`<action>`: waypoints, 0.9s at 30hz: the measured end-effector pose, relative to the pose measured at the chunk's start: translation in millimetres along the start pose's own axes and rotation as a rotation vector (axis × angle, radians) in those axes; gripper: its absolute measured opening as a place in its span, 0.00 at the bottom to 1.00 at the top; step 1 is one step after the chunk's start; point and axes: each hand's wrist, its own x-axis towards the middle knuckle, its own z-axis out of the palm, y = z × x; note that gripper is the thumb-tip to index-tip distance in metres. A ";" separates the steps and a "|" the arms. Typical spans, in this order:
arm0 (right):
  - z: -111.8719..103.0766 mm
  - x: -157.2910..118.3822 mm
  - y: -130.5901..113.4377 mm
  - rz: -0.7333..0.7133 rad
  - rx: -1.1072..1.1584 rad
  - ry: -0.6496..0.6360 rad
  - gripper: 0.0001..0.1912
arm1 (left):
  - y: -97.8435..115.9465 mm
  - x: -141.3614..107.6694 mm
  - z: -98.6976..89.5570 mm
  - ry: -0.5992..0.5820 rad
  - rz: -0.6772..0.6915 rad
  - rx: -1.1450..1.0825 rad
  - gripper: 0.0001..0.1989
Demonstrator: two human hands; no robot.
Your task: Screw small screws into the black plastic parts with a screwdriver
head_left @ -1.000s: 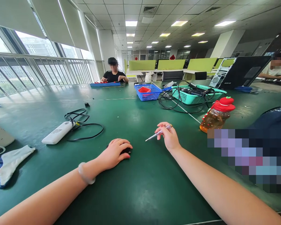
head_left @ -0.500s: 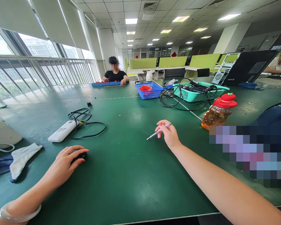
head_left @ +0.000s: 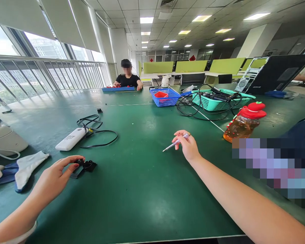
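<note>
At the left, my left hand (head_left: pixel 54 174) has its thumb and forefinger closed on the edge of a small black plastic part (head_left: pixel 88 165). The part is at the green tabletop and shows a rounded opening; my fingers cover some of it. Over the middle of the table, my right hand (head_left: pixel 189 147) holds a slim screwdriver (head_left: pixel 170 146) between thumb and fingers. Its handle is see-through and pale purple, and its thin metal tip points down to the left. My two hands are well apart.
A white power bank (head_left: pixel 71 139) with a black cable (head_left: pixel 104 144) lies beyond my left hand. White-and-blue gloves (head_left: pixel 27 169) are at far left. A red-lidded bottle (head_left: pixel 244 123), green basket (head_left: pixel 208 101) and blue basket (head_left: pixel 165 99) stand farther off. A person (head_left: pixel 128 79) sits opposite.
My left hand has drawn back to the left and uncovered more of the black part, now pinching its edge. My right hand keeps the same hold on the screwdriver. The view has shifted slightly.
</note>
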 end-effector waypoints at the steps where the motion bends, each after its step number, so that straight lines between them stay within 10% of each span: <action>1: -0.1 0.1 0.3 -0.001 0.003 0.002 0.12 | -0.4 2.2 2.1 -0.026 0.045 -0.006 0.18; 12: 1.0 -0.7 -1.0 0.008 -0.016 -0.002 0.11 | -4.1 13.5 16.3 -0.192 0.275 0.107 0.19; 19: -1.1 -0.1 2.8 -0.003 -0.010 -0.006 0.12 | -15.7 -5.3 24.3 -0.148 0.085 0.249 0.36; 27: -0.1 -0.2 2.3 -0.017 -0.018 -0.005 0.12 | -17.4 -9.5 9.3 -0.219 -0.082 0.206 0.29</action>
